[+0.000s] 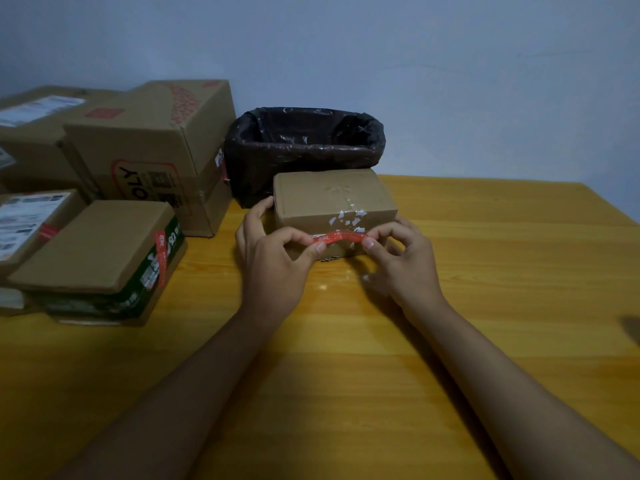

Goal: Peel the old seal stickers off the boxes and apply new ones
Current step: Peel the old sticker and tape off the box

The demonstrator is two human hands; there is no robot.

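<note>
At the frame centre we see the left hand (273, 252) and right hand (398, 256) pinching a red seal sticker (337, 238), print unreadable, before the small box (332, 199); the big box (149, 150) at upper left reads "OLY".

One view only, head-worn, wide-angle. Looks fwd and down over tabletop (485, 306) from near edge, toward far edge and wall (415, 64). Close-in: both forearms enter from bottom of frame, left hand (273, 261) and right hand (401, 261) about mid-frame, box (332, 199) just behind. Far-left corner crowded w/ stacked boxes (138, 150); bin (304, 147) at far edge, centre. Edges bowed by lens. No 2nd view, so no overlap.
</note>
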